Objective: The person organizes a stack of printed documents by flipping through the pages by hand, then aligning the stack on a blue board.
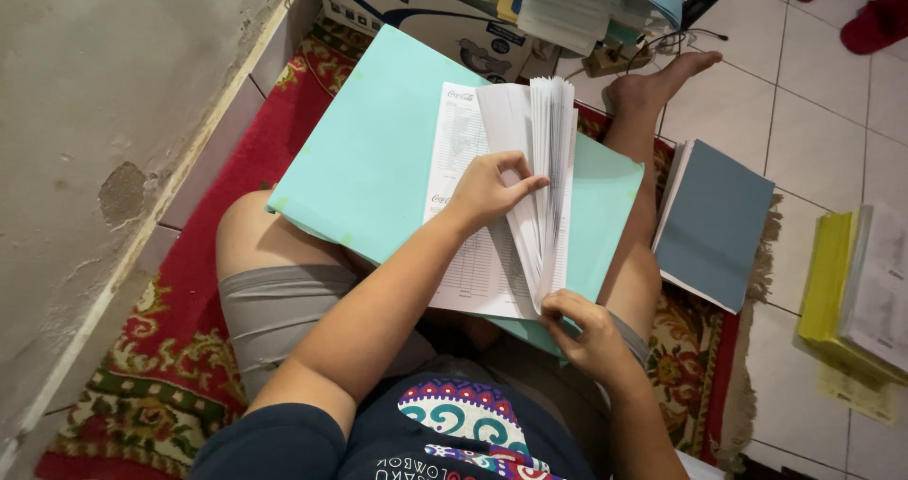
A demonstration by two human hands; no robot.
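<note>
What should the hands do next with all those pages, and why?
Probably let the left hand lay the next sheet flat onto the printed page. Its fingers already press the fanned pages apart near the top, while the right hand pinches the stack's bottom corner to keep it standing on the green folder.

A rough grey plaster wall (104,158), chipped and patchy, fills the left of the frame and meets the floor at a pale skirting strip. A red patterned rug (170,366) with a fringed edge lies along it, over white floor tiles (823,111) that spread across the right side. Soft, even light falls everywhere, with no hard shadows.
</note>
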